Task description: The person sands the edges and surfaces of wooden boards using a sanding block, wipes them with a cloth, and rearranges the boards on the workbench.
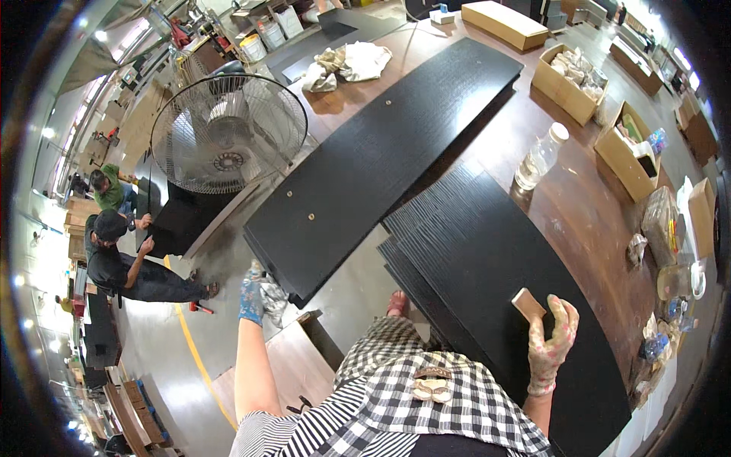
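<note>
While two co-workers stand at the far left, one in green and one in dark clothes, a yellow floor line runs past on your side of them. Next comes a big wire-caged fan, with a dark panel partly behind it.

Now your left hand, in a blue patterned glove, is down just beside the near left end of the long black panel. Crumpled, shiny material shows right next to your fingers; whether you're grasping it, or touching the panel, I can't tell. That long panel slants away from you, up to the right, with three small round fittings on its face. Beyond its far edge, pale cloths lie bunched on the brown table.

Moving right, you have the black stack in front of you, its boards stepped at the left edge. Over its right part sits a small tan block, and there's your right hand in a light, spotted glove! Your thumb meets the block's near side, the other fingers bent and clear of it; how firmly you have it, I can't tell.

Farther up, a clear bottle with a white cap stands on the table, and past it come two open cartons, one filled with wrapped bundles.
</note>
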